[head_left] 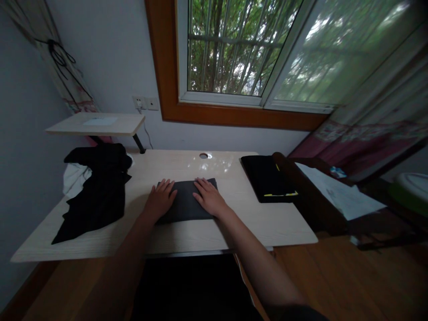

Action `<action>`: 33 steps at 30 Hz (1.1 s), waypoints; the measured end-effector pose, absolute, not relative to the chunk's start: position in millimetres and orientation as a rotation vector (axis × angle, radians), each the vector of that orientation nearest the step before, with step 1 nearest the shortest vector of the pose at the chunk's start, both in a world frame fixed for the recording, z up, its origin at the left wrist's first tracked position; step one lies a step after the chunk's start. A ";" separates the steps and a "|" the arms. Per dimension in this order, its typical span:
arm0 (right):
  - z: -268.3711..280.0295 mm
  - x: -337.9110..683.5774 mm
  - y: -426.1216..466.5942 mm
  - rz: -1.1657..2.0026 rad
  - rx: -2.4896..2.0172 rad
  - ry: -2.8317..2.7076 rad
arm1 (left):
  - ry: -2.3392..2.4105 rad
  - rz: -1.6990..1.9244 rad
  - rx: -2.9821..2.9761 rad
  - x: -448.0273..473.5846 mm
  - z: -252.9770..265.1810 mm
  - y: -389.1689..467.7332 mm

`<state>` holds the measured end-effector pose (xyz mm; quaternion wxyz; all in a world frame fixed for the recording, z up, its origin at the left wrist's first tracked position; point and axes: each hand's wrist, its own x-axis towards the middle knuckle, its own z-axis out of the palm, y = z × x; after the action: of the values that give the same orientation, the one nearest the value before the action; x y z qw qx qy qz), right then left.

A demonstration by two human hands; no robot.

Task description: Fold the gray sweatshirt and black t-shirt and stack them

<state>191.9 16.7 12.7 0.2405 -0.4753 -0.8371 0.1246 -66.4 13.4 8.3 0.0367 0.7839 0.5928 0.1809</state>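
A dark grey folded cloth (187,206), probably a garment, lies as a flat rectangle on the pale desk in front of me. My left hand (161,199) rests on its left side, fingers stretched out and pointing away from me. On its right side my right hand (209,197) lies flat with the fingers spread. Both palms press on the top of the cloth, and neither hand grips it. The far edge of the cloth shows between and beyond the fingertips.
Crumpled black clothing (100,191) with a white piece (76,179) lies at the desk's left. A raised shelf (70,122) stands behind it. To the right sits a folded black stack with yellow edging (267,178). Beyond, a dark side table holds a white sheet (337,191).
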 end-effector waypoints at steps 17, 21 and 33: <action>15.9 303.7 -53.7 0.360 -1.262 -2.018 | 1.533 0.823 2.519 -165.2 17.2 -52.0; 24.3 296.8 -73.2 0.356 -1.168 -2.136 | 1.375 0.706 2.645 -152.3 24.1 -76.7; 18.4 288.7 -59.1 0.158 -1.114 -2.393 | 1.367 0.530 2.869 -127.1 18.1 -74.3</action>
<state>288.7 -59.1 18.4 0.2459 -0.4084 -0.8772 0.0579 -127.1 -74.3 18.1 -0.0400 0.8897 0.4240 0.1645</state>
